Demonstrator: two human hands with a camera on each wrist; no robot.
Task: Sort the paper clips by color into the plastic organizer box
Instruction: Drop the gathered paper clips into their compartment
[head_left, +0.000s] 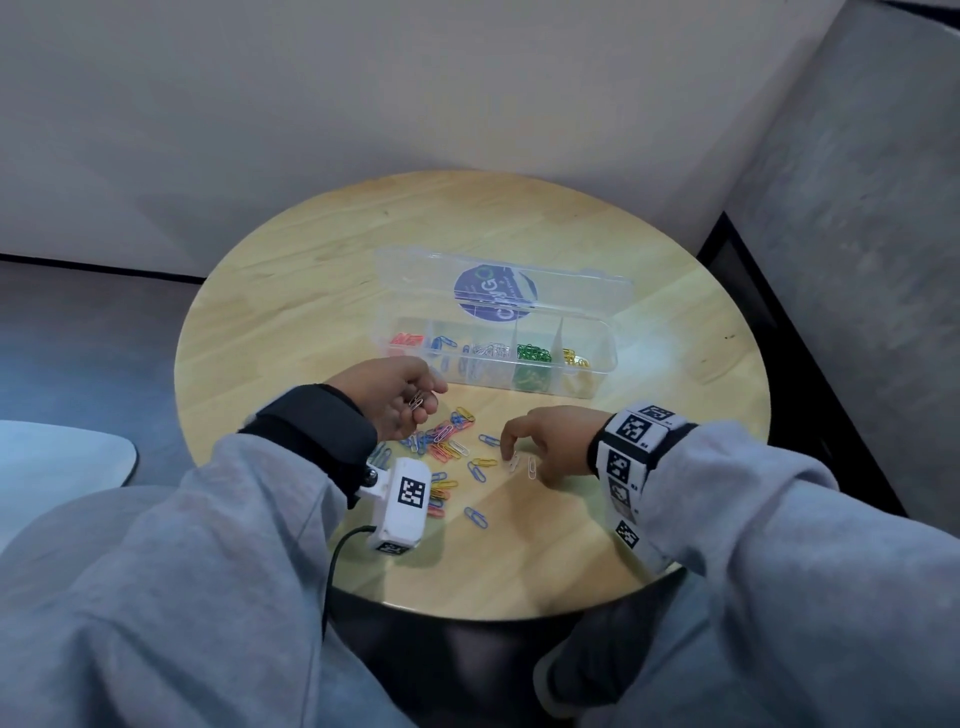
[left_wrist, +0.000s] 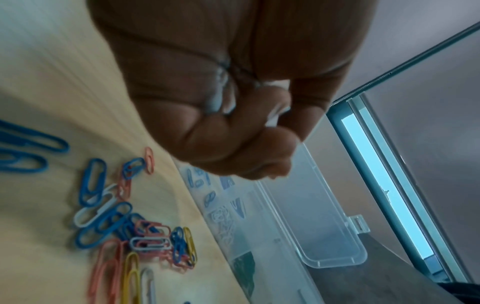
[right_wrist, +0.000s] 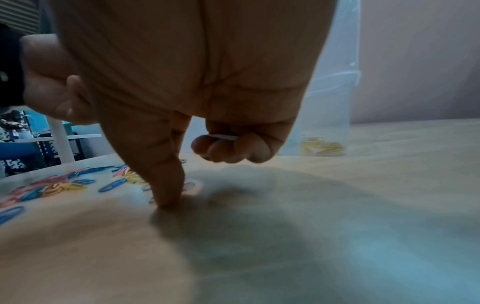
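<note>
The clear organizer box lies open at the table's middle, holding red, blue, white, green and yellow clips in separate compartments. A mixed pile of loose paper clips lies in front of it. My left hand hovers over the pile's left end, fingers curled round white clips. My right hand is right of the pile. Its index fingertip presses down at a white clip on the table, while its curled fingers hold another white clip. One more white clip lies just beside.
The round wooden table stands in a corner, with walls behind and to the right. The box lid lies open toward the back. Single blue clips lie scattered toward me. Grey sleeves and wrist cameras cover the near edge.
</note>
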